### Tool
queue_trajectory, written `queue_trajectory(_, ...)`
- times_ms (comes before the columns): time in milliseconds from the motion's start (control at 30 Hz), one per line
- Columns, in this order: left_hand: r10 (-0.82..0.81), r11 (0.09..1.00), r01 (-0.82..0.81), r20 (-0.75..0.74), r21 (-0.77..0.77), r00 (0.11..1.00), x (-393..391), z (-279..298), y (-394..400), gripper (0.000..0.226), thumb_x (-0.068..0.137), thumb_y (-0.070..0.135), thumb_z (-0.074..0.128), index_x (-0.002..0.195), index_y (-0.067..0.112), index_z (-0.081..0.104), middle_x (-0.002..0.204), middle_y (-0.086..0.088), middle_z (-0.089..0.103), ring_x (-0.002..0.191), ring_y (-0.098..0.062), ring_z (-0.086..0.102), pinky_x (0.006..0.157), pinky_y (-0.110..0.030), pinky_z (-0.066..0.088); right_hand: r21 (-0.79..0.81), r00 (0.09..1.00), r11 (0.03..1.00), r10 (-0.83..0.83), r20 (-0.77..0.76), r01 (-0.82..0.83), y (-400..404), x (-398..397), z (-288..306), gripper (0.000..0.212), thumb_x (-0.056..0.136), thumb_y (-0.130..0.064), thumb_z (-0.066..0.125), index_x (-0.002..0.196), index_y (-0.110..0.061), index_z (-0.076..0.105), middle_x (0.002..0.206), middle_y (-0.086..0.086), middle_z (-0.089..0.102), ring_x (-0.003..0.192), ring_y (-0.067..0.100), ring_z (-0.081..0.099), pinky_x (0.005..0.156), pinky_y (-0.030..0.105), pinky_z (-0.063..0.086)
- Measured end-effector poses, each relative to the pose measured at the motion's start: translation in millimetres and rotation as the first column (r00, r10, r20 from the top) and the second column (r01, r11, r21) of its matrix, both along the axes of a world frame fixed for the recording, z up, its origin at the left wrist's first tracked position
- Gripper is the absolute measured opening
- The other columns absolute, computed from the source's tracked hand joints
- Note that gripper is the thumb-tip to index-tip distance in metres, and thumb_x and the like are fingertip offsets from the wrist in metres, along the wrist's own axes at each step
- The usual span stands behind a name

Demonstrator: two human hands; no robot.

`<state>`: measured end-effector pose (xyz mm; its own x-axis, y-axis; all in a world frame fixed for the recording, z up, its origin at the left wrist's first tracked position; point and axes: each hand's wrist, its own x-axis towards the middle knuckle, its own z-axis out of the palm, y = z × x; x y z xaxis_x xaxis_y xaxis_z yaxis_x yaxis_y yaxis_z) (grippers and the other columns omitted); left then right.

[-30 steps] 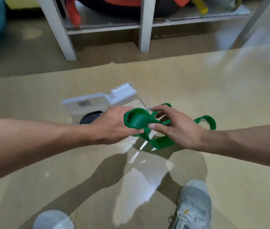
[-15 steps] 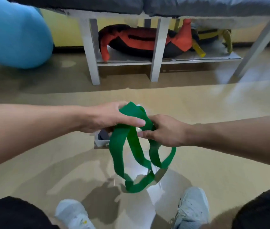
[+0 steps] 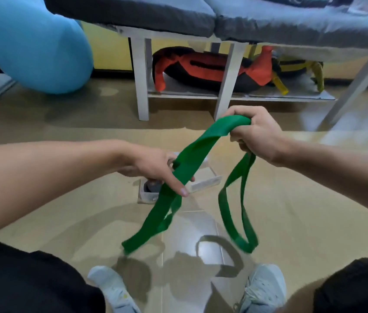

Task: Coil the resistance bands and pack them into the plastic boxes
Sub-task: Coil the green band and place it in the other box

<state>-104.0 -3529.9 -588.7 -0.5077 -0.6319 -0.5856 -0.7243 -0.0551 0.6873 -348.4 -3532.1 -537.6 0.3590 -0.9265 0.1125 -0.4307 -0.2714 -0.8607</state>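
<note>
A green resistance band [image 3: 189,161] stretches in the air between both hands. My right hand [image 3: 255,134] grips its upper end in a fist, raised at centre right. My left hand [image 3: 158,168] holds the band lower down, thumb over it. Two loops of the band hang toward the floor, one below each hand. A clear plastic box [image 3: 203,182] lies open on the floor behind the left hand, mostly hidden by it; something dark sits in its left part.
A white-legged bench [image 3: 141,80] with grey padding stands ahead, with an orange and black bag [image 3: 207,68] on its lower shelf. A blue exercise ball [image 3: 38,44] is at the upper left. My grey shoes [image 3: 264,288] and black-clad knees are at the bottom.
My right hand has risen and moved right, drawing the band out. My left hand has slid lower along it. The bunched loops have spread into two hanging loops. The view has tilted up.
</note>
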Motion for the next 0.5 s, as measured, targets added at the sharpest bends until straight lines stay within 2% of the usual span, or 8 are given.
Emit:
queue_trajectory(67,0.041,0.999,-0.041,0.000,0.007,0.999,-2.8,-8.3,-2.4,0.061,0.069,0.052,0.089,0.120,0.027,0.068,0.113,-0.008,0.073,0.085,-0.019,0.055,0.053,-0.019,0.039,-0.008,0.993,1.000,0.018,0.114,-0.018,2.8,3.8,4.3,0.044,0.078,0.013,0.051,0.072,-0.027,0.068,0.056,-0.008,0.052,0.049,0.015,0.038,0.051,0.029,0.028)
queue_trajectory(133,0.088,0.995,-0.089,-0.003,-0.042,0.996,-5.9,-13.5,-2.7,0.056,0.075,0.053,0.084,0.118,0.021,0.068,0.107,-0.003,0.074,0.084,-0.015,0.064,0.054,-0.016,0.044,-0.060,0.989,0.997,0.060,0.139,-0.052,7.4,11.9,12.4,0.045,0.078,0.017,0.053,0.075,-0.026,0.068,0.059,-0.012,0.056,0.049,0.008,0.045,0.048,0.025,0.034)
queue_trajectory(200,0.105,0.986,-0.105,-0.001,-0.128,0.994,-6.2,-13.1,-4.4,0.058,0.071,0.057,0.085,0.115,0.023,0.070,0.106,0.002,0.075,0.094,-0.016,0.070,0.071,-0.022,0.056,-0.117,0.988,0.991,0.084,0.133,-0.068,10.8,18.9,20.9,0.042,0.079,0.020,0.056,0.079,-0.021,0.067,0.061,-0.015,0.061,0.051,-0.003,0.052,0.050,0.011,0.040)
queue_trajectory(267,0.056,0.966,-0.047,0.027,-0.255,0.998,-5.1,-11.1,-5.5,0.062,0.064,0.061,0.088,0.111,0.024,0.072,0.107,0.003,0.076,0.102,-0.021,0.071,0.089,-0.036,0.059,-0.145,0.982,0.987,0.090,0.167,-0.065,13.1,22.7,25.7,0.038,0.079,0.021,0.058,0.081,-0.017,0.066,0.060,-0.016,0.063,0.050,-0.005,0.056,0.051,0.007,0.041)
queue_trajectory(333,0.021,0.941,0.001,0.060,-0.338,0.998,-4.3,-13.0,-5.9,0.055,0.062,0.062,0.089,0.102,0.029,0.073,0.102,0.006,0.076,0.097,-0.022,0.071,0.088,-0.038,0.059,-0.172,0.978,0.983,0.095,0.186,-0.062,14.9,25.1,27.0,0.038,0.078,0.023,0.057,0.082,-0.014,0.065,0.059,-0.016,0.063,0.050,-0.005,0.058,0.051,0.007,0.042)
queue_trajectory(400,0.049,0.918,-0.022,0.058,-0.396,0.997,-3.7,-14.1,-6.8,0.051,0.060,0.057,0.092,0.098,0.029,0.072,0.098,0.009,0.075,0.093,-0.018,0.071,0.085,-0.039,0.060,-0.186,0.971,0.980,0.113,0.209,-0.074,16.0,27.5,27.6,0.038,0.079,0.025,0.055,0.084,-0.011,0.064,0.058,-0.016,0.064,0.049,-0.004,0.059,0.050,0.006,0.042)
queue_trajectory(500,0.106,0.870,-0.109,-0.034,-0.482,0.994,-4.0,-9.1,-9.2,0.044,0.058,0.043,0.098,0.089,0.024,0.072,0.091,0.011,0.077,0.089,-0.012,0.072,0.083,-0.038,0.059,-0.236,0.963,0.969,0.134,0.233,-0.077,16.1,29.3,32.0,0.036,0.081,0.021,0.057,0.088,-0.013,0.066,0.064,-0.016,0.065,0.053,-0.004,0.059,0.053,0.007,0.042)
